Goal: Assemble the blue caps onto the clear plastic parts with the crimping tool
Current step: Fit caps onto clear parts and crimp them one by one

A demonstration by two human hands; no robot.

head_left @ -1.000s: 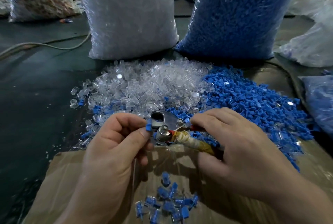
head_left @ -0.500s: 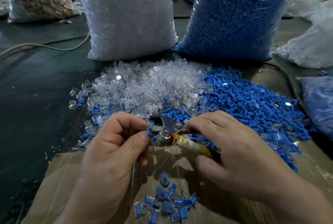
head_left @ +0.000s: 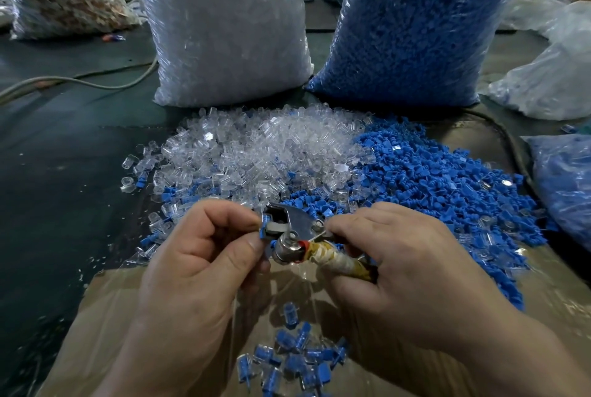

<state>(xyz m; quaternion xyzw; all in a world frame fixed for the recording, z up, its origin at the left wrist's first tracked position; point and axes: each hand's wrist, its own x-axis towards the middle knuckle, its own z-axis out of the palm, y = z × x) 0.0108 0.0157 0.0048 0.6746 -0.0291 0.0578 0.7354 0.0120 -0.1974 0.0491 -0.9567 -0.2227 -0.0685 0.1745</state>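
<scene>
Left hand [head_left: 204, 256] pinches a blue cap [head_left: 264, 226] at the tool's head, thumb and forefinger closed narrowly on it; any clear part beneath is hidden. The crimping tool [head_left: 295, 232] has tilted slightly since the earlier frames, its head now nearer the left fingers, suggesting a piece is being seated for pressing. Right hand [head_left: 406, 265] wraps the taped handle. Finished pieces [head_left: 297, 361] lie at the near edge of the cardboard [head_left: 105, 316]; that heap looks unchanged.
</scene>
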